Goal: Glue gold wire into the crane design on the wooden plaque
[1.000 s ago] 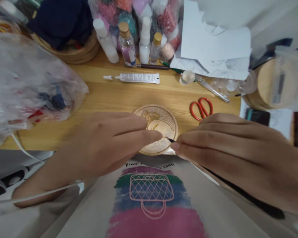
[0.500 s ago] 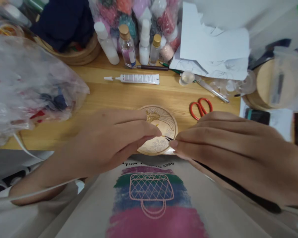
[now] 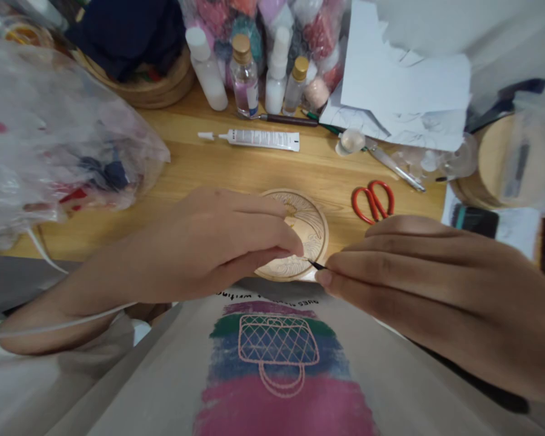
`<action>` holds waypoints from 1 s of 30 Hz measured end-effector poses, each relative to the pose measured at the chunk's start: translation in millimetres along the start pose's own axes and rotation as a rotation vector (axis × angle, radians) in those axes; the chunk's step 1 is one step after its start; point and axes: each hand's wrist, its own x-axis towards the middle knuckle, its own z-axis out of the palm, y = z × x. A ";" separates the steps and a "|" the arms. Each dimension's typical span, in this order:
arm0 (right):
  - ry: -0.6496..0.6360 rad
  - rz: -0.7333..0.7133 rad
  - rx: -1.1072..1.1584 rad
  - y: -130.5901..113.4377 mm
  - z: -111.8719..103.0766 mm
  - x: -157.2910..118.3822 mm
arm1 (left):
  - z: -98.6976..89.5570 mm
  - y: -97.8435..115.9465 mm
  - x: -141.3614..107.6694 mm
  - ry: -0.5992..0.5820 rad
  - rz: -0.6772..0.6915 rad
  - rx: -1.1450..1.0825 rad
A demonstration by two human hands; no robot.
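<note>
A round pale disc (image 3: 317, 233) with a raised rim lies at the table's front edge, bearing wave-like line drawings and some gold-coloured work. My left hand (image 3: 236, 236) bends over its left half and hides much of it. The thumb and forefinger press together near the disc's lower middle; what they pinch, if anything, is too small to make out. From the right, my right hand (image 3: 436, 290) grips slim black tweezers (image 3: 318, 266). Their tips meet the spot just beside my left fingertips, and the long dark end runs out beneath my palm.
Red-handled scissors (image 3: 373, 201) lie just beyond my right hand. Farther back are a white tube (image 3: 263, 140), several small bottles (image 3: 245, 79), paper sheets (image 3: 404, 91) and a silver craft knife (image 3: 397, 166). A plastic bag (image 3: 68, 133) covers the left side.
Both hands have shifted slightly in the view. The left fingers now cover more of the gold area, and the tweezers' tips sit a little lower. The whole view has moved slightly.
</note>
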 end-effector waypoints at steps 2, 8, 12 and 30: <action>-0.017 -0.004 -0.025 -0.6 0.4 1.2 | 0.0 1.6 0.9 0.016 -0.013 -0.001; 0.028 0.015 -0.090 -6.4 4.4 4.0 | 3.4 10.4 3.8 -0.005 -0.108 -0.018; 0.008 0.024 -0.101 -11.3 4.5 4.1 | 4.8 14.6 6.4 -0.036 -0.150 -0.021; 0.164 0.109 -0.075 -13.3 10.1 0.5 | 12.9 26.4 8.2 0.072 -0.263 0.099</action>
